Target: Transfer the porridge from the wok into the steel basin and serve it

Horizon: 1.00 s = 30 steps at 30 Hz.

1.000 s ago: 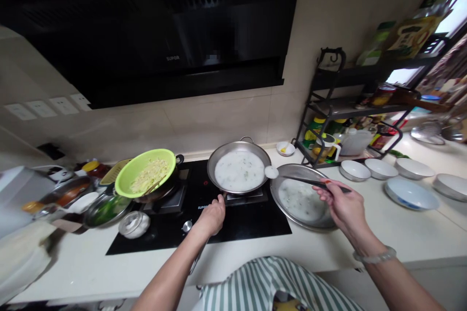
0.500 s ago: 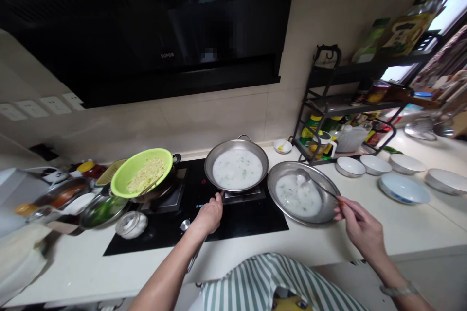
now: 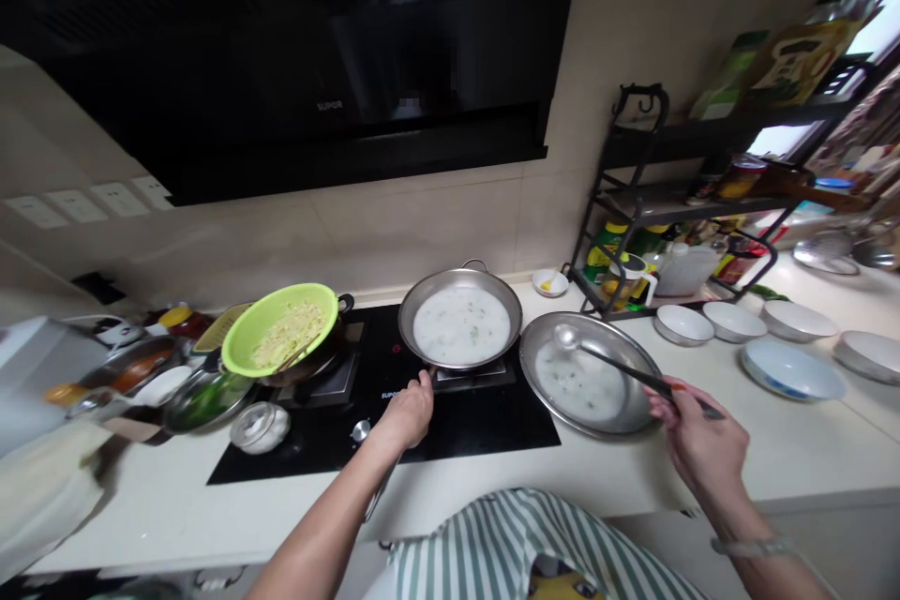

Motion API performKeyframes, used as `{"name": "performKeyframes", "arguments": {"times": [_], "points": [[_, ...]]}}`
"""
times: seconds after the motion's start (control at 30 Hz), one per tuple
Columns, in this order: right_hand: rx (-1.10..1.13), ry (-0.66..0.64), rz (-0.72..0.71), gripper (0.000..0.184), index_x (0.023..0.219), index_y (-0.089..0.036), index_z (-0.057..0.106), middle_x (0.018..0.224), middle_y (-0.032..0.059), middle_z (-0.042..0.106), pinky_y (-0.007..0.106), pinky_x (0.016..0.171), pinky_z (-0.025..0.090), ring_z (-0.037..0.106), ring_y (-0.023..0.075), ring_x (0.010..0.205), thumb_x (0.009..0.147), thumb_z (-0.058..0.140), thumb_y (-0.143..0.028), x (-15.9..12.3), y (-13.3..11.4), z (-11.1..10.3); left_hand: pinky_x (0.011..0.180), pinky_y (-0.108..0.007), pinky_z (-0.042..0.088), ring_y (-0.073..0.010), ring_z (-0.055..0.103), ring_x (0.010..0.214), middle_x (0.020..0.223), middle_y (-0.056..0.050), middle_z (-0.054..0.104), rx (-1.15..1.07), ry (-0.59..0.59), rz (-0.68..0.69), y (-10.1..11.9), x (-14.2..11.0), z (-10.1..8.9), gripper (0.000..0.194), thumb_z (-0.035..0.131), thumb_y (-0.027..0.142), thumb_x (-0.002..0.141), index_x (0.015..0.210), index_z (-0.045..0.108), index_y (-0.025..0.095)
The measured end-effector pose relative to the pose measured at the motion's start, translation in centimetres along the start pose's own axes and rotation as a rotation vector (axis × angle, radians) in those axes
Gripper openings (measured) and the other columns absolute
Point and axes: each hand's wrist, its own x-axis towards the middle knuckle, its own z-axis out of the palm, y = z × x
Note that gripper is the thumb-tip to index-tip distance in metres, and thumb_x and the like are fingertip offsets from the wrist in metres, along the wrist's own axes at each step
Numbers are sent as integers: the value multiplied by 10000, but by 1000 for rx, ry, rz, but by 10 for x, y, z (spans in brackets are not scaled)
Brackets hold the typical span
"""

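My left hand (image 3: pixel 409 411) is closed around the handle of a steel frying pan (image 3: pixel 460 326) on the right burner; the grip hides most of the handle. White liquid with green flecks fills the pan. In my right hand (image 3: pixel 703 436) is a ladle (image 3: pixel 625 368) with a dark handle, held near its end. Its bowl is over the far side of a wide steel basin (image 3: pixel 639 412), which holds similar white, lumpy liquid. The basin stands on the counter, just right of the frying pan.
A green colander (image 3: pixel 243 330) of pale shreds rests on a pot on the left burner. Near it are a glass jar (image 3: pixel 260 428) and a pan with greens (image 3: pixel 207 398). Several bowls (image 3: pixel 791 370) stand at right, before a black spice rack (image 3: pixel 633 216). A range hood (image 3: pixel 316 66) hangs above.
The ladle has moved from beside the frying pan's right rim into the basin, then up toward its far left side. My left hand has kept hold of the pan handle.
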Motion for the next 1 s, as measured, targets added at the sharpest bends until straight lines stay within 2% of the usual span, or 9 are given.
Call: {"name": "performKeyframes", "arguments": {"times": [0.1,0.23,0.3,0.47,0.57,0.63,0.77,0.87,1.0], "points": [[174,-68,112,236,804,-177,672,593,58,680,287,432,461,629,199,528,622,736,-314,-5,-19,31,868,-390,500,-343,648,1055,1180,-341,559,-11,10,-6,-1,1,2,752,440,-52,736,1458,231,-75],[157,-268,71,288,849,-182,680,505,-1,622,329,585,539,592,170,478,660,739,-390,-19,-38,77,849,-398,510,-350,654,1044,1176,-347,557,-9,11,-7,0,1,1,744,440,-48,743,1456,231,-78],[77,-373,41,289,855,-196,682,508,-10,620,349,630,549,584,170,466,683,721,-425,-26,-38,97,855,-397,510,-345,653,1049,1177,-341,562,-7,9,-7,0,0,0,741,448,-42,748,1458,239,-64],[-61,-531,-57,325,898,-186,677,569,-4,641,299,518,490,578,160,463,732,652,-464,-31,-12,132,865,-393,510,-335,655,1048,1181,-322,572,-23,9,-12,1,0,0,775,506,-16,733,1461,241,-39],[-118,-585,-113,350,941,-161,677,595,0,654,285,508,483,587,151,464,766,613,-457,-31,4,144,861,-388,514,-332,654,1048,1189,-321,568,-13,18,-4,-1,2,3,776,499,-28,729,1461,241,-41],[-104,-581,-96,340,934,-155,669,556,-4,646,293,527,503,595,156,459,778,600,-450,-31,9,149,858,-386,517,-334,655,1044,1186,-326,565,-7,23,-2,-1,3,5,777,490,-40,725,1460,240,-54],[38,-436,65,242,839,-177,637,442,-21,596,316,596,552,636,182,488,740,643,-398,-30,5,155,856,-378,516,-328,652,1048,1183,-322,568,-12,22,-5,-2,3,5,779,478,-41,722,1462,237,-47],[120,-364,201,150,768,-198,626,509,19,649,279,489,523,650,189,503,692,669,-320,-27,-4,154,865,-369,511,-321,651,1052,1189,-312,570,-22,12,-9,-1,2,3,789,491,-31,714,1461,239,-34],[152,-358,256,55,716,-219,633,526,32,658,271,433,500,641,192,492,674,654,-248,-25,-13,148,856,-374,512,-327,655,1040,1178,-319,572,-29,4,-13,0,2,2,781,486,-40,719,1461,244,-39]]}}
